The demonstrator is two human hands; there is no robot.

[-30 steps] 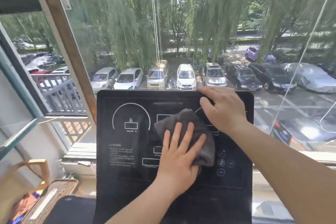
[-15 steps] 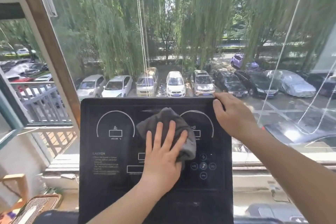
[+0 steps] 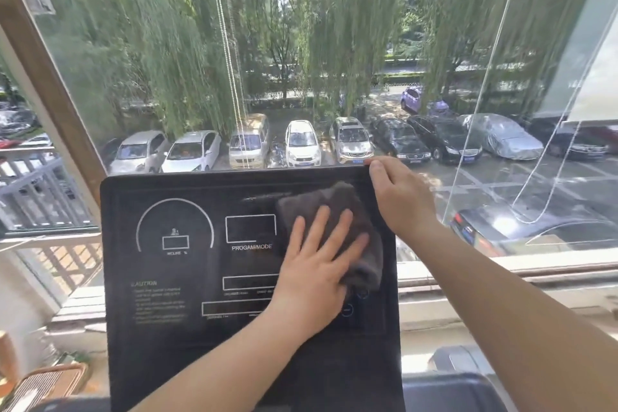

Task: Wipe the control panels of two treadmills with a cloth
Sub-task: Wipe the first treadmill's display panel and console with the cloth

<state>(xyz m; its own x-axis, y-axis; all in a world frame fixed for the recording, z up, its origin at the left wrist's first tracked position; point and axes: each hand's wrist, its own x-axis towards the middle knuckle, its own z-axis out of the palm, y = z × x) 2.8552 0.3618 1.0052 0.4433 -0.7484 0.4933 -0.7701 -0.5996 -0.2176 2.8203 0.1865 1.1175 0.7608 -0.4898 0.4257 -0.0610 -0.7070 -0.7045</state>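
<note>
A black treadmill control panel [image 3: 187, 278] with white outlines and a "PROGAM/MODE" label fills the lower middle of the head view. My left hand [image 3: 317, 267] lies flat with fingers spread on a dark grey cloth [image 3: 334, 201], pressing it against the panel's right half. The cloth hides the right dial and some round buttons. My right hand [image 3: 401, 197] grips the panel's upper right corner, fingers curled over its edge.
A large window [image 3: 301, 43] stands right behind the panel, with willow trees and parked cars outside. Blind cords [image 3: 230, 53] hang in front of the glass. A sill [image 3: 501, 278] runs along the bottom. A wicker item [image 3: 43, 385] sits at lower left.
My left hand has slid the cloth from the panel's middle to its right side. My right hand has stayed gripping the upper right corner. The view has shifted.
</note>
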